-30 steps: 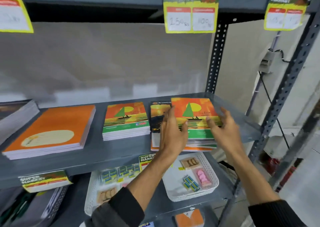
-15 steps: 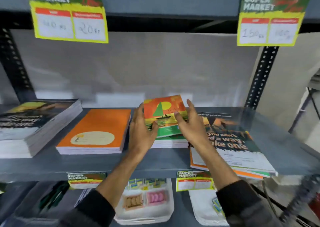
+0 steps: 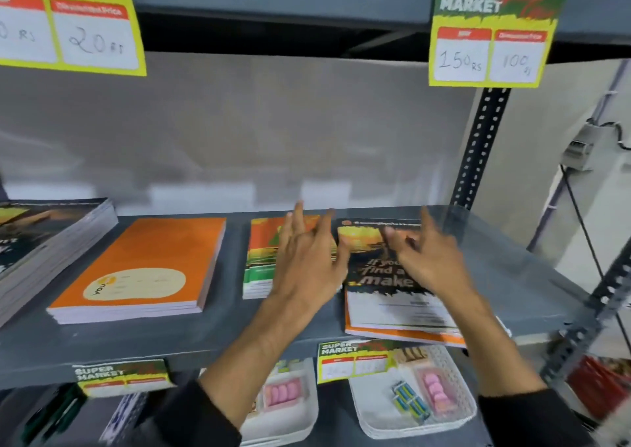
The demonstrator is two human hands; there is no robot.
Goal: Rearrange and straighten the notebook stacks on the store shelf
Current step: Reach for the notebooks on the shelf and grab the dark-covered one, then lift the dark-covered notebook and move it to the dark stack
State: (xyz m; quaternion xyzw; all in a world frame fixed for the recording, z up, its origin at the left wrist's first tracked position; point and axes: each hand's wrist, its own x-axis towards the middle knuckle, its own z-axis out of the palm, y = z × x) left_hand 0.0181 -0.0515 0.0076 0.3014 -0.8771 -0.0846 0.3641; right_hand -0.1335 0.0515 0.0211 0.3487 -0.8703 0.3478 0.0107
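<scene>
Half a second earlier I had both hands on a sailboat-cover notebook, carrying it toward the middle stack. By this moment it lay on the sailboat notebook stack, and both hands had let go. My left hand hovered over the right part of that stack, fingers spread and slack, gripping nothing. My right hand was likewise released, fingers splayed over the dark-cover notebook stack just beside it, with no book held.

That shift mattered: a second before, the sailboat book had sat on top of the dark-cover pile at the right end of the grey shelf. Its move put like covers together, so I judged the sorting of that one stray book done.

What remained was straightening. The dark-cover stack sat skewed, its front corner hanging past the shelf's front lip, with orange-edged books peeking out beneath it. I judged it the next thing to square up and push back, and the overhang meant a careless nudge could tip it off the edge.

Further left, the plain orange notebook stack looked fairly even, though angled to the shelf edge. The thick pile at the far left was only partly in view, so I could not tell how tidy it was.
</scene>
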